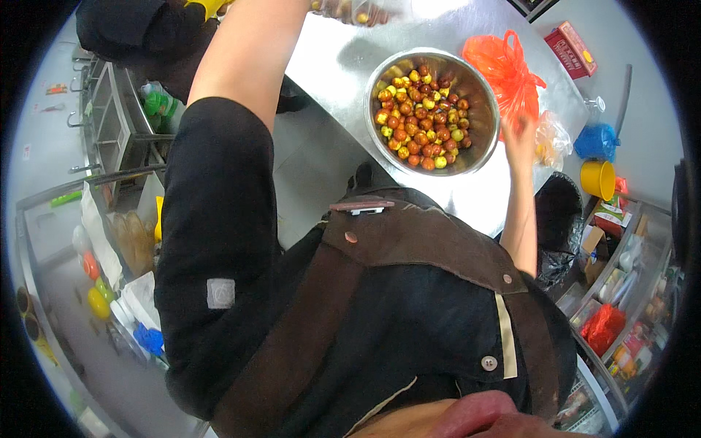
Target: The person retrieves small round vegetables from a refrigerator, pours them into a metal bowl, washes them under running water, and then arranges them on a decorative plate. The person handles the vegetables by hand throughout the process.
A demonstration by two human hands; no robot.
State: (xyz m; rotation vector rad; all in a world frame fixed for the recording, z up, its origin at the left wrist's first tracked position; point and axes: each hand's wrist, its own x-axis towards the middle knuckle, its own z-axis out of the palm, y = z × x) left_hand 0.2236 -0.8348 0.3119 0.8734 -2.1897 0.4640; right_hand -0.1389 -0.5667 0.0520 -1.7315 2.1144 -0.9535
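A round stainless steel bowl [489, 123] holds many brown, red and yellow-green fruits [424, 123] that look like jujubes. My right hand [517, 137] is at the bowl's right side, close to the rim and just below a knotted red plastic bag [506, 71]; its fingers are blurred, so whether they grip anything cannot be told. My left arm reaches up past the top edge of the view, and the left hand is out of sight. Near that top edge lies a clear plastic bag [356, 11] with similar fruits inside, partly cut off.
The bowl stands on a metal table [328, 60]. A crumpled clear bag [552, 139] lies at its right side. Beyond are a blue bag [596, 141], a yellow container [598, 179], a black-lined bin [558, 219] and stocked shelves. Dark fabric [148, 33] and something yellow [208, 6] show at upper left.
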